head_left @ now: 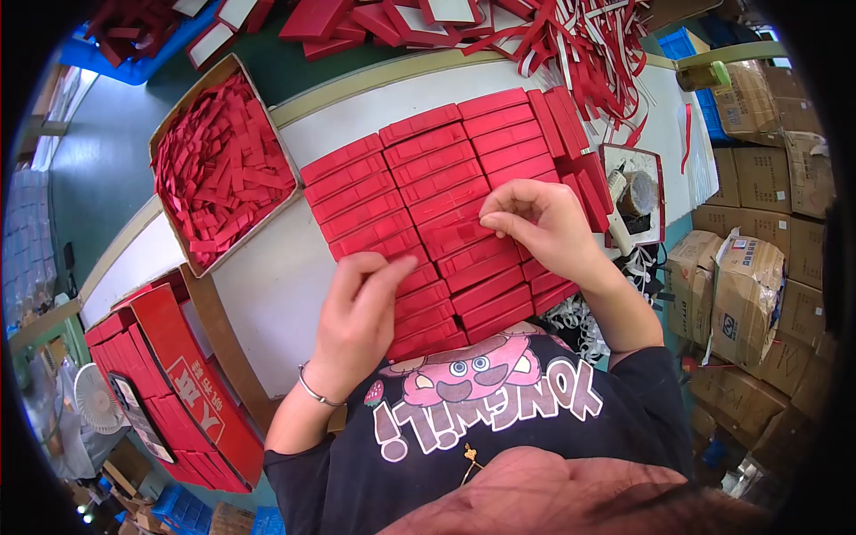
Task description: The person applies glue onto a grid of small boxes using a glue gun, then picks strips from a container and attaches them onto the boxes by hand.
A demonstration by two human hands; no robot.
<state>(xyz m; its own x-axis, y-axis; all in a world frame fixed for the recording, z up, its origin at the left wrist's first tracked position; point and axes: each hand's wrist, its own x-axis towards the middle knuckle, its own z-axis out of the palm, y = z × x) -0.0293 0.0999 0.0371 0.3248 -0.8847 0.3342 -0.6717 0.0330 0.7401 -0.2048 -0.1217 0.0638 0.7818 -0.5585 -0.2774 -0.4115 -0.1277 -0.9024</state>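
Rows of flat red boxes (pixel 432 169) lie side by side in front of me, with narrow red strips across their tops. My right hand (pixel 530 223) is over the middle of the rows, thumb and forefinger pinched together; what is between the tips is too small to make out. Over the lower left rows is my left hand (pixel 361 299), fingers loosely curled and thumb apart from them, with nothing visible in it. Its fingertips are slightly blurred. An open carton (pixel 287 169) full of short red strips stands at the upper left.
Long red and white ribbons (pixel 584 58) and more red boxes (pixel 316 18) lie at the back. A tray with a tape roll (pixel 637 193) sits right of the rows. At the lower left, a red carton (pixel 192 383) holds red boxes and a phone (pixel 141 417). Cardboard boxes (pixel 762 178) are stacked right.
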